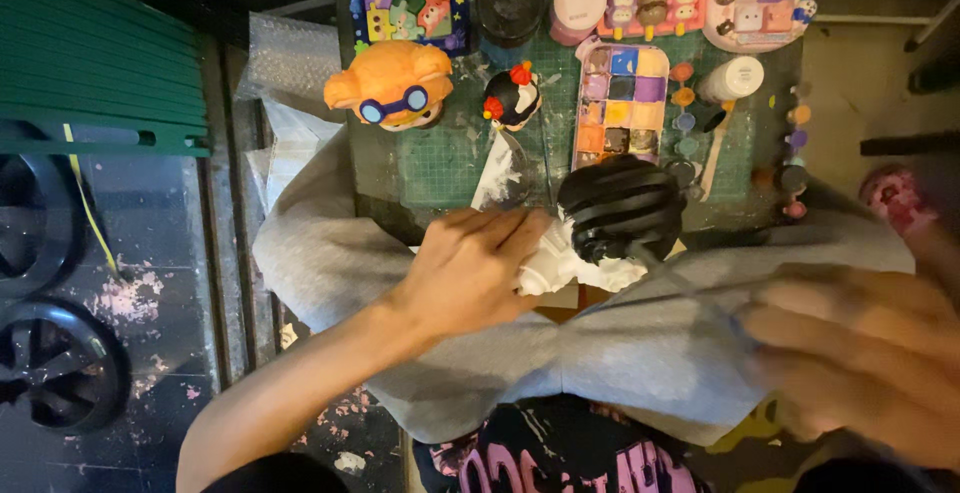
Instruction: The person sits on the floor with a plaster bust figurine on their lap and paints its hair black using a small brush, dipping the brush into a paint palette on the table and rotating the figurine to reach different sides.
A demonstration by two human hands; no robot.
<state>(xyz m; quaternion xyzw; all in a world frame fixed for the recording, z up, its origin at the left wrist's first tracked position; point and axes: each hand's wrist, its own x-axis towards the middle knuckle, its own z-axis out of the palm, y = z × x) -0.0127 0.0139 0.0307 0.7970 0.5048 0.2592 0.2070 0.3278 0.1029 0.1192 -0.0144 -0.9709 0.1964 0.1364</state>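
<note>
Head view | paint palette (620, 103): wells hold mixed colours | left hand (470, 268) grips figurine (600, 228)

Your left hand (470, 268) grips the white plaster figure (580, 253) with its black-painted top, over the grey cloth (620, 353) on your lap. Right hand (860, 363) is near right (blurred, grip unreadable). Paint palette (620, 108) and orange figure (393, 83) sit far on the green mat (440, 168).

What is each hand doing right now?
Left hand: closed around the white plaster figure with the black painted top.
Right hand: blurred, cannot be told.
</note>
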